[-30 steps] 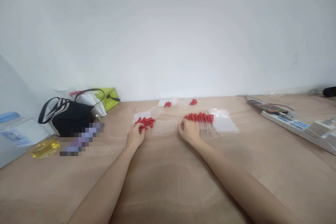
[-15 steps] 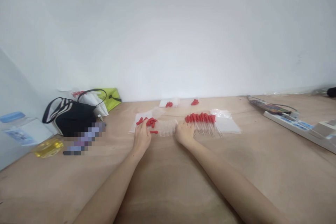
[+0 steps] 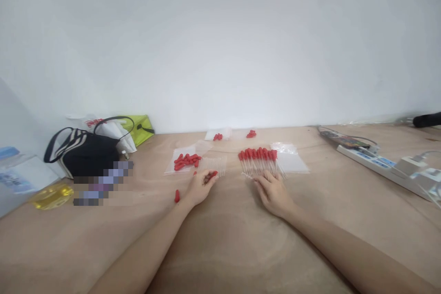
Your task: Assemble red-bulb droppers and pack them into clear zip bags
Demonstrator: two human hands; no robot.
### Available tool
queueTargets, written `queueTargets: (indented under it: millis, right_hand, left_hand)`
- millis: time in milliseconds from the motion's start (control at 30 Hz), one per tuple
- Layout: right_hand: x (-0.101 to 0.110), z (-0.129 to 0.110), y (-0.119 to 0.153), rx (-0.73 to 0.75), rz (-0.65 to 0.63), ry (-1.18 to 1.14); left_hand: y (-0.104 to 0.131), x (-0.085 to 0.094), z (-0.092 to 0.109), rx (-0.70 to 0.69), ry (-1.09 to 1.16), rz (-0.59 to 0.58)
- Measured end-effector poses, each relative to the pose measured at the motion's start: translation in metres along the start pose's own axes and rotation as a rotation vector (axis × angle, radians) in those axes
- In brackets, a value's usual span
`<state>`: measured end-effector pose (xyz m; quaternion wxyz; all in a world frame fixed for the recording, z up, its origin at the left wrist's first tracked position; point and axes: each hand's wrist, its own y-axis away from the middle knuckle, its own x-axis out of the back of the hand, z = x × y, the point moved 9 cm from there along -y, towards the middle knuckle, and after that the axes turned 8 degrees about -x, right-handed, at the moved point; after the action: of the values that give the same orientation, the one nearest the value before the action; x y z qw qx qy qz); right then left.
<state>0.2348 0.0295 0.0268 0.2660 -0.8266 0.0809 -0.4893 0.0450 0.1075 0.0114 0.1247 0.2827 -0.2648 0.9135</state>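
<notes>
My left hand [image 3: 200, 188] is closed on a red rubber bulb [image 3: 213, 174], of the kind fitted on droppers. Between the fingertips of my right hand [image 3: 273, 194] is a thin clear dropper tube [image 3: 246, 175], pointing left. A row of bare clear tubes [image 3: 212, 164] lies just beyond my left hand. Behind my right hand are several droppers [image 3: 258, 154] side by side, red bulbs at their far ends. Loose red bulbs [image 3: 186, 161] are heaped on a clear plastic bag at the left. One single red bulb [image 3: 177, 195] lies left of my left wrist.
Further back are two small groups of red bulbs [image 3: 217, 137]. A clear bag [image 3: 292, 158] lies right of the droppers. On the left are a black bag [image 3: 91, 154], a green bag [image 3: 141, 131] and a bottle of yellow liquid [image 3: 51, 195]. A white power strip [image 3: 382, 165] lies right.
My left hand has come nearer and right from the bulb heap with a red bulb. My right hand has moved right from the tube row with a tube. The view has shifted slightly.
</notes>
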Motion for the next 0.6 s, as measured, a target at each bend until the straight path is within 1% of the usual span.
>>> queueTargets:
  millis: [67,167,267,333,500,600]
  right_hand:
    - [0.000,-0.002,-0.002,-0.011,-0.009,-0.010]
    - [-0.006,-0.009,-0.006,0.015,-0.045,-0.014]
    - [-0.010,-0.015,-0.007,0.056,-0.063,-0.007]
    - [-0.011,-0.017,-0.006,0.077,-0.063,-0.004]
    - [-0.010,-0.022,-0.005,0.111,-0.074,0.004]
    - [-0.011,-0.023,-0.005,0.131,-0.080,0.016]
  left_hand:
    - [0.000,0.002,0.001,0.004,0.049,0.005]
    - [0.002,0.000,0.014,-0.058,0.021,-0.017]
    - [0.004,-0.008,0.030,-0.135,-0.058,-0.087]
    - [0.006,-0.016,0.038,-0.171,-0.099,-0.136]
    - [0.008,-0.028,0.046,-0.215,-0.097,-0.189]
    - [0.009,-0.031,0.050,-0.224,-0.073,-0.203]
